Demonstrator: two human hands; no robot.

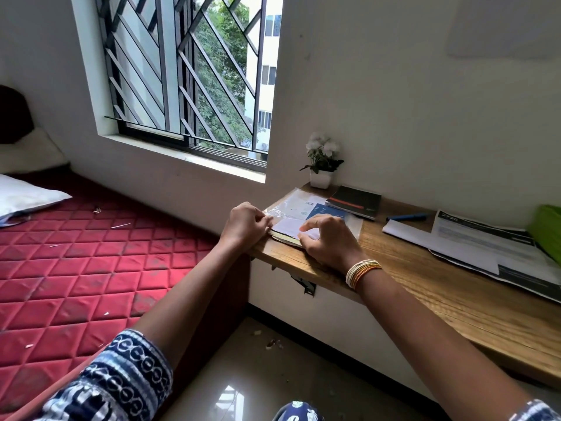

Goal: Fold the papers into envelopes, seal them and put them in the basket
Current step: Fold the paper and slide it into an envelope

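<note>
A small folded white paper (288, 226) is lying at the near left corner of the wooden desk (425, 302), on top of what looks like a thin book and a clear plastic sleeve (299, 205) holding printed sheets. The right hand (329, 241) is resting on the paper, its fingers curled over the near edge and the forefinger pressing down on top, so its grip is grasping the paper. The left hand (246, 223) is sitting just beside the paper's left edge with fingertips pinched together; it seems to be holding a strip of clear tape or the sleeve's edge, though which is hard to tell.

Judging by this, one envelope is being sealed or given its last crease, so the folding of this piece looks nearly done. No basket is showing anywhere, and no finished envelopes are visible, so the dropping-in step is probably still ahead. More flat sheets (485, 250) are lying further right on the desk, likely waiting to be folded. Behind them are a dark notebook (355, 202), a blue pen (406, 217) and a small potted plant (322, 165).
</note>
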